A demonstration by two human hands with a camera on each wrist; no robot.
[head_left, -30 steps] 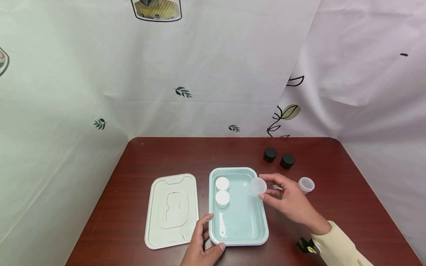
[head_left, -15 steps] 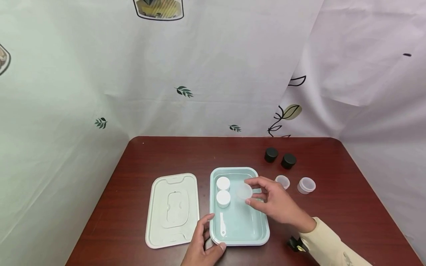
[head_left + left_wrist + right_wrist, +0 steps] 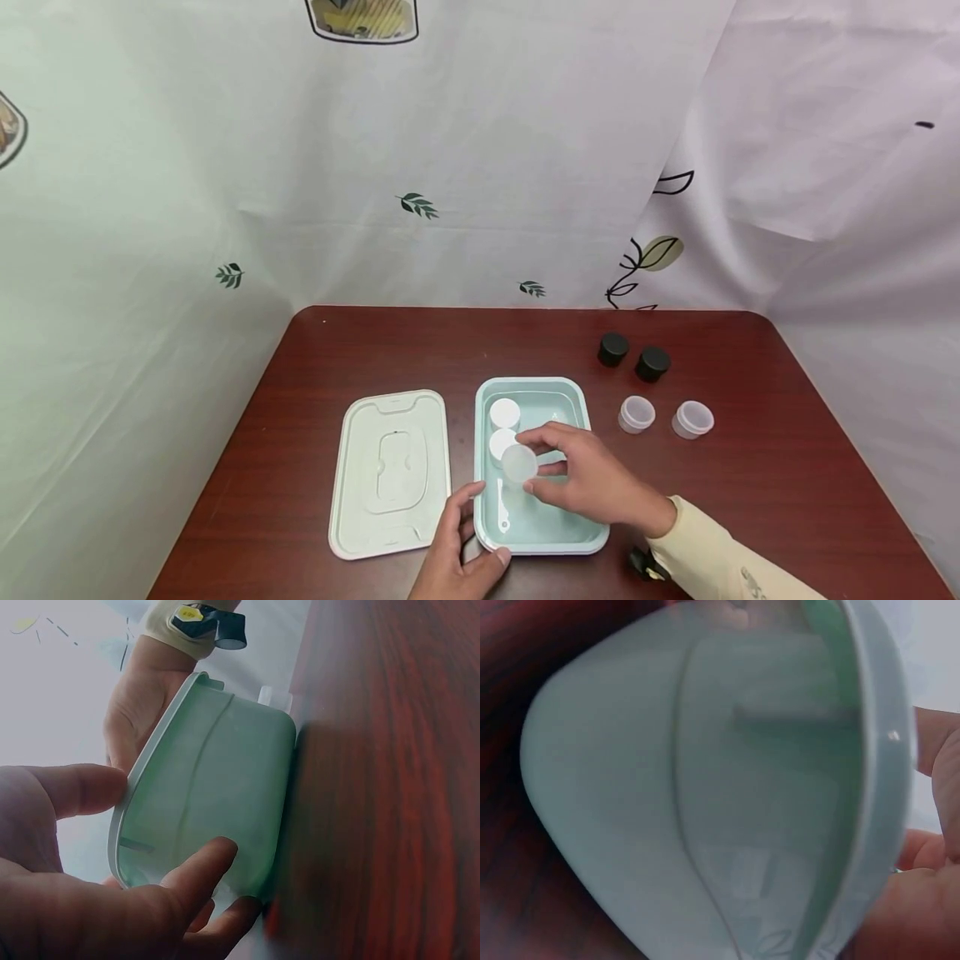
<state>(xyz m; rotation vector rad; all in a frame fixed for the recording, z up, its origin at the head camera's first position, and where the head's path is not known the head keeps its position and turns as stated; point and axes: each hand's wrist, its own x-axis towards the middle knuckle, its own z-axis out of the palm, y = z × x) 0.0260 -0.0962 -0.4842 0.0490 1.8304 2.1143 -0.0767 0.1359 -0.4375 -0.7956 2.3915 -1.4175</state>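
While in right hand (image 3: 588, 477), cup (image 3: 518, 464), apparently

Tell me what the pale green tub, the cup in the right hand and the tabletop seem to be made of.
Tub: probably plastic, smooth and glossy; its rim catches a highlight in the right wrist view. Cup: likely plastic, translucent, judging by its cloudy look. Tabletop: wood or wood-look laminate with a slight sheen; the dark, grain-like streaks suit both.

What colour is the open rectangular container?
Pale blue-green: the rectangular container shows best in the head view.
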